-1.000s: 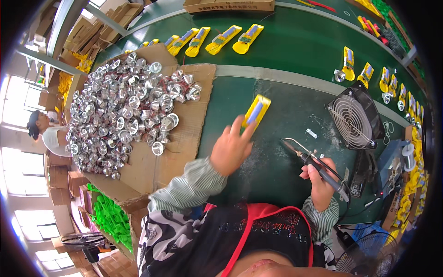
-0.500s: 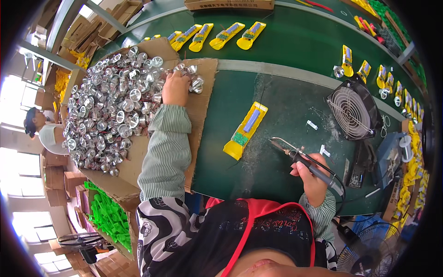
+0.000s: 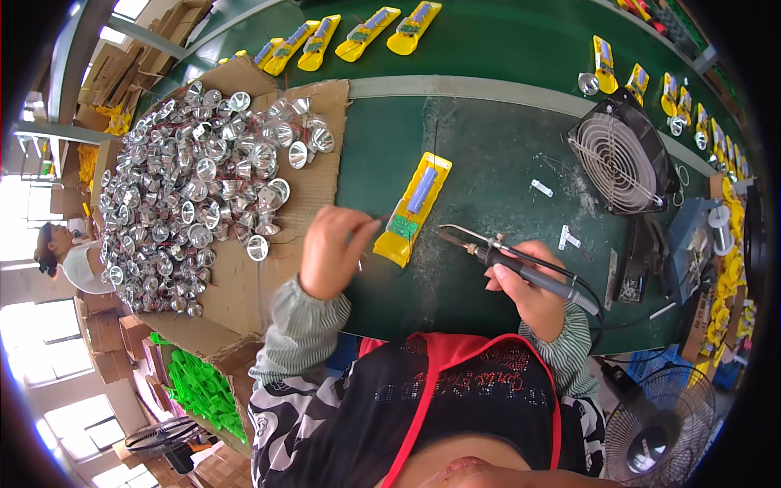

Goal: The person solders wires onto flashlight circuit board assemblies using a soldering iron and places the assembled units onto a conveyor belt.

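Note:
My left hand is held over the bench's left part, slightly blurred, with its fingers pinched together. What it holds is mostly hidden; a thin dark end pokes out by the fingertips and a small shiny bit shows below them. Just right of it lies a yellow flashlight housing with a blue cylindrical battery and a green circuit board. My right hand grips a soldering iron with a thin metal tube along its tip. The tip points left, close to the housing but apart from it.
Many silver reflector cups with wires are heaped on cardboard at left. A square fan stands at right, near small white parts. More yellow housings line the green far surface. A green-filled box is lower left.
My left hand has left the reflector pile and come back toward me, beside the yellow housing. My right hand still holds the soldering iron. The whole view has shifted slightly.

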